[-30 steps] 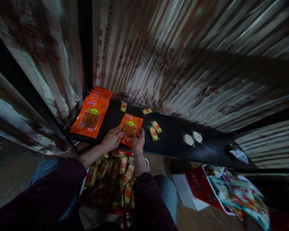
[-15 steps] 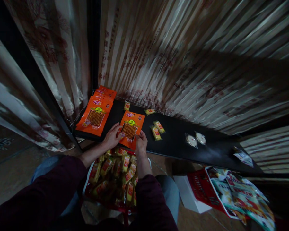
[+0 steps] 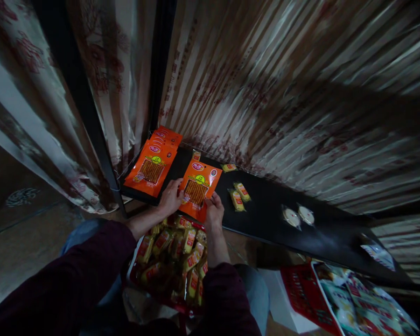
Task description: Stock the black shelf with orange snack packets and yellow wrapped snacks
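An orange snack packet [image 3: 196, 193] with a clear window showing brown sticks is held at its two sides, above the front edge of the black shelf [image 3: 266, 205]. My left hand [image 3: 171, 198] grips its left edge, and my right hand [image 3: 214, 207] pinches its lower right edge. To the left, a stack of matching orange packets [image 3: 152, 170] lies fanned on the shelf. Just below my hands sits a red-and-white box [image 3: 135, 256] full of yellow wrapped cakes [image 3: 190, 240].
Small yellow wrapped cakes [image 3: 237, 199] and two round white wrapped pieces [image 3: 291, 217] lie along the shelf. A silvery packet [image 3: 378, 252] is near its right end. On the floor at right, a red box [image 3: 304, 294] holds green-and-white bags [image 3: 367, 298]. Patterned curtains [image 3: 266, 93] hang behind.
The whole scene has shifted right and slightly down in view as the head turned. Both hands still hold the orange packet, with little change in its place over the shelf.
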Demonstrator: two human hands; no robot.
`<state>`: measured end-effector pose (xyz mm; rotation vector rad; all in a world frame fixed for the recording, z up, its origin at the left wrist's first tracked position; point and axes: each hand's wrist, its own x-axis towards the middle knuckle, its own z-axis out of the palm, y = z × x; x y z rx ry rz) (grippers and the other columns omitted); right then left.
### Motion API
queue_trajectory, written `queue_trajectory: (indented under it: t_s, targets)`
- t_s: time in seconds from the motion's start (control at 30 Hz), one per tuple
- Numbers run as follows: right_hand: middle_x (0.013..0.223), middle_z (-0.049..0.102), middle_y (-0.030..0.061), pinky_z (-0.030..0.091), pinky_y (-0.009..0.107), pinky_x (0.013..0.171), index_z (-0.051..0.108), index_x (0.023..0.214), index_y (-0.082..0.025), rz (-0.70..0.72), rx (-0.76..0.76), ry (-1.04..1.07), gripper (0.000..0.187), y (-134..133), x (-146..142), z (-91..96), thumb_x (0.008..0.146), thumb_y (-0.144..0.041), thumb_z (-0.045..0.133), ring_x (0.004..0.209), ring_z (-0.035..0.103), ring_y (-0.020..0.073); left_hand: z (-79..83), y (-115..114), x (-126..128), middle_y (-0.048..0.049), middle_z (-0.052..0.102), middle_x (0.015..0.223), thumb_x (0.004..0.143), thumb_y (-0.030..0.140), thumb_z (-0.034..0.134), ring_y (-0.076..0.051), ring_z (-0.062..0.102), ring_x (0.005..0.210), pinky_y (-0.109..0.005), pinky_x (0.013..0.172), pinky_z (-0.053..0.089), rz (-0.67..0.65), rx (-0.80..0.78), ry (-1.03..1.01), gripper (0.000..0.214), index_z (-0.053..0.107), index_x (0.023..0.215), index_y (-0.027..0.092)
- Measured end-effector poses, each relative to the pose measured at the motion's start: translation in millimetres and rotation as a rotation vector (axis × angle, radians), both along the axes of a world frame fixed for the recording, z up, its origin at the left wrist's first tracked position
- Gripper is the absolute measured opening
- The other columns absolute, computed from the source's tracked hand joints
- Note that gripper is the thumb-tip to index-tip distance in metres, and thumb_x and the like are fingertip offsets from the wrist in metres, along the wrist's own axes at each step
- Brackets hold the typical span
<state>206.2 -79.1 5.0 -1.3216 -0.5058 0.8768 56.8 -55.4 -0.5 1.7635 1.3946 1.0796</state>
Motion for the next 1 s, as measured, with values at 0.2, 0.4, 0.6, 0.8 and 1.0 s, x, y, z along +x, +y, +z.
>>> queue_trajectory:
  t_s: [0.2,0.4,0.6,0.8,1.0]
  targets:
    - [0.082,0.070,-0.0016,0.050,0.025,0.065,0.063,0.100,-0.018,0.053,-0.005,-0.051,0.044,5,-22,-4.5,0.056,-0.021,0.059,0.071,0.063,0.0137,2.2,4,-15,-0.0075,0.055,0.102,0.079,0.007,0.047,-0.018,0.058,0.097,-0.035,0.094,0.049,0.100,0.080,0.039,0.039,0.057,0.115,0.017]
    - [0.081,0.070,-0.0018,0.051,0.025,0.066,0.063,0.100,-0.018,0.072,0.000,-0.025,0.043,11,-36,-8.7,0.057,-0.022,0.058,0.070,0.063,0.0132,3.0,6,-30,-0.0055,0.054,0.097,0.080,0.005,0.046,-0.016,0.059,0.093,-0.033,0.092,0.050,0.107,0.117,0.047,0.032,0.065,0.102,0.018]
    - [0.083,0.070,-0.0019,0.051,0.024,0.067,0.062,0.104,-0.018,0.133,0.019,-0.042,0.043,15,-52,-8.9,0.061,-0.021,0.056,0.071,0.064,0.0120,5.8,8,-47,-0.0055,0.054,0.097,0.081,0.005,0.042,-0.016,0.060,0.091,-0.032,0.089,0.051,0.127,0.120,0.066,0.034,0.066,0.101,0.017]
    - [0.084,0.071,-0.0004,0.051,0.024,0.070,0.063,0.100,-0.017,0.179,0.068,-0.072,0.038,21,-70,-11.0,0.063,-0.018,0.055,0.073,0.065,0.0116,9.8,15,-67,-0.0055,0.058,0.100,0.080,0.004,0.040,-0.016,0.060,0.092,-0.031,0.091,0.050,0.159,0.132,0.090,0.037,0.066,0.103,0.017]
    - [0.089,0.072,0.0017,0.053,0.029,0.077,0.063,0.099,-0.017,0.202,0.039,-0.142,0.034,34,-91,-13.7,0.067,-0.020,0.053,0.078,0.066,0.0136,17.1,21,-87,-0.0065,0.061,0.102,0.080,0.005,0.040,-0.017,0.061,0.094,-0.031,0.092,0.049,0.224,0.099,0.209,0.038,0.066,0.105,0.016]
